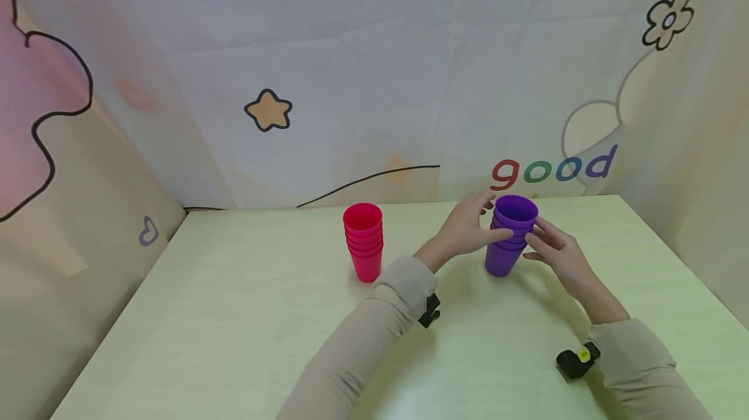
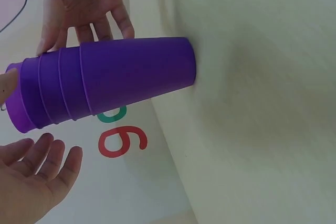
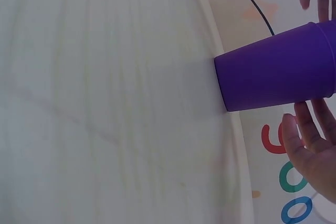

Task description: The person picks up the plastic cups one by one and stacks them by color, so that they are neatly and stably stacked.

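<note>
A stack of several nested purple cups stands upright on the table, rims up. My left hand is at its left side, fingers spread and thumb reaching across the front near the upper rims. In the left wrist view, the fingers of that left hand are loosely bent, with a gap between them and the cups. From the other side my right hand reaches in, thumb and fingertips right at the stack. The right wrist view shows the right hand with fingers extended beside the purple cup wall.
A second stack, of red-pink cups, stands upright to the left of my left hand. The pale table ends at a printed cloth backdrop with coloured letters behind the purple cups. Each sleeve has a black wrist device.
</note>
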